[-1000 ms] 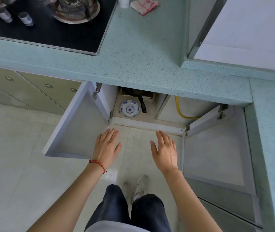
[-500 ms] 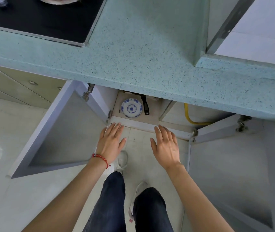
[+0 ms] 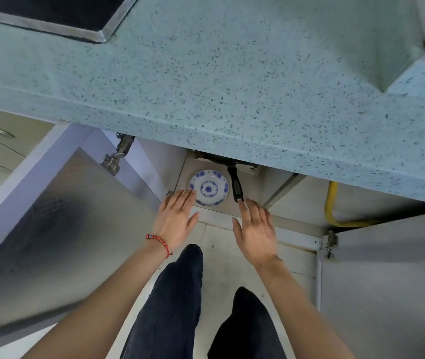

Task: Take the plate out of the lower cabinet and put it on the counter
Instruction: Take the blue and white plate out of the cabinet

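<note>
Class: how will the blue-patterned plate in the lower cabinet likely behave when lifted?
The plate looks like glazed ceramic, so probably rigid, breakable and a bit slick. It lies flat on the shelf, so fingers likely must get under its rim. The pan handle beside it might get knocked.

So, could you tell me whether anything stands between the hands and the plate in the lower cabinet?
Nothing visible does. Both doors are open; the left hand and right hand are open before the plate. A black pan handle lies beside it.
</note>
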A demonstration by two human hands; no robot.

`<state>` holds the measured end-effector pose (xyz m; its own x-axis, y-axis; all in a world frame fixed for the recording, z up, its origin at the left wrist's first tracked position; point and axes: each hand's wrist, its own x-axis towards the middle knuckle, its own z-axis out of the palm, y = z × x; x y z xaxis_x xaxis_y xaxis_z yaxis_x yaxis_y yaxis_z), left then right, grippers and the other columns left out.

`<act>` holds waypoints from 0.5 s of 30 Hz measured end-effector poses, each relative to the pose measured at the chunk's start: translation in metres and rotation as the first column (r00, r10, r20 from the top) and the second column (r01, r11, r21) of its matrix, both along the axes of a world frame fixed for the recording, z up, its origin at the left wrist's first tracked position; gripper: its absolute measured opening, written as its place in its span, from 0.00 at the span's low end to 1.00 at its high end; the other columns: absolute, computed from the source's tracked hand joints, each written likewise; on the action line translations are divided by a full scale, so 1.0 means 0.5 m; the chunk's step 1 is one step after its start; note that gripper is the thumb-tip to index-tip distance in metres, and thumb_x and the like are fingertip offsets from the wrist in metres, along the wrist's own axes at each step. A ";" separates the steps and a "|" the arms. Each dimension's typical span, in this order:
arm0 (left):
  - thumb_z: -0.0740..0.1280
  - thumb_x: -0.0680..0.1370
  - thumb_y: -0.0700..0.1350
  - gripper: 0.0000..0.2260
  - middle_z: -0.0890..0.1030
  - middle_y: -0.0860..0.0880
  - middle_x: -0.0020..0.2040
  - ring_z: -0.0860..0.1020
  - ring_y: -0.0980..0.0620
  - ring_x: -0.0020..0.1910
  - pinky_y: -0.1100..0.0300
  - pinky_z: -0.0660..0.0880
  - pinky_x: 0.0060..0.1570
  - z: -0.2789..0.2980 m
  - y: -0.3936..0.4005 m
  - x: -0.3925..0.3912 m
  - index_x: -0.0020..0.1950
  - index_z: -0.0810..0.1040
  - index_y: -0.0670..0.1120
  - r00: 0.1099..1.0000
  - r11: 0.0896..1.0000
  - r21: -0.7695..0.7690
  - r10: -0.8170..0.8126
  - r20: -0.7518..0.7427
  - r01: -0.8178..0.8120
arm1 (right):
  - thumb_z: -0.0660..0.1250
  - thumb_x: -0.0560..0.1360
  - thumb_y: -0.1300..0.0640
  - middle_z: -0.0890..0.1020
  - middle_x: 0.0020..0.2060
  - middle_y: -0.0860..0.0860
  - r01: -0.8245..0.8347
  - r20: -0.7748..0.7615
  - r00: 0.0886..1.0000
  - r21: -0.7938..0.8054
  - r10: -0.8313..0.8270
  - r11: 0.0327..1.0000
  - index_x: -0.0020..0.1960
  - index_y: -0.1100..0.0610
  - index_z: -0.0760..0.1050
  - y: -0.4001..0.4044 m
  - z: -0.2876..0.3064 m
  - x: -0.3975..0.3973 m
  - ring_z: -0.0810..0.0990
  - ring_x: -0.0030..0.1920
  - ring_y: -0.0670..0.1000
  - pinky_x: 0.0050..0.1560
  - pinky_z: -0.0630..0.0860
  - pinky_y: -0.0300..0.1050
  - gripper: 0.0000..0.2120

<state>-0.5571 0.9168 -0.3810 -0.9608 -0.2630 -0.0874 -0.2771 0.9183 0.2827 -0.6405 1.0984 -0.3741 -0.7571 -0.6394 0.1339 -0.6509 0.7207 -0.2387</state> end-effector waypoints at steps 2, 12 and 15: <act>0.60 0.78 0.48 0.23 0.69 0.41 0.69 0.64 0.42 0.70 0.45 0.57 0.70 -0.050 -0.016 -0.017 0.70 0.61 0.41 1.000 1.000 -0.010 -0.008 -0.008 0.008 | 0.71 0.69 0.58 0.81 0.53 0.62 -0.004 -0.021 1.000 0.002 0.004 1.000 0.57 0.64 0.74 -0.016 -0.051 -0.016 0.80 0.54 0.60 0.53 0.78 0.57 0.20; 0.53 0.79 0.52 0.24 0.61 0.44 0.74 0.55 0.47 0.74 0.49 0.50 0.72 -0.321 -0.092 -0.091 0.72 0.54 0.44 1.000 0.997 -0.077 -0.025 -0.003 0.024 | 0.67 0.72 0.56 0.79 0.56 0.61 -0.065 -0.054 0.996 0.001 0.065 0.998 0.60 0.62 0.72 -0.076 -0.294 -0.084 0.78 0.57 0.59 0.59 0.74 0.56 0.19; 0.53 0.79 0.53 0.25 0.59 0.45 0.75 0.53 0.48 0.74 0.50 0.48 0.73 -0.391 -0.106 -0.111 0.72 0.53 0.44 0.998 0.994 -0.092 -0.058 -0.009 0.056 | 0.68 0.71 0.57 0.80 0.55 0.61 -0.103 -0.091 0.991 -0.009 0.101 0.995 0.59 0.63 0.73 -0.091 -0.362 -0.101 0.79 0.55 0.59 0.58 0.75 0.56 0.19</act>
<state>-0.6127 0.8640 -0.5766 -0.9753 -0.2141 -0.0542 -0.2207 0.9547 0.1997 -0.6912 1.0530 -0.5550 -0.6724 -0.7103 0.2082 -0.7402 0.6465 -0.1847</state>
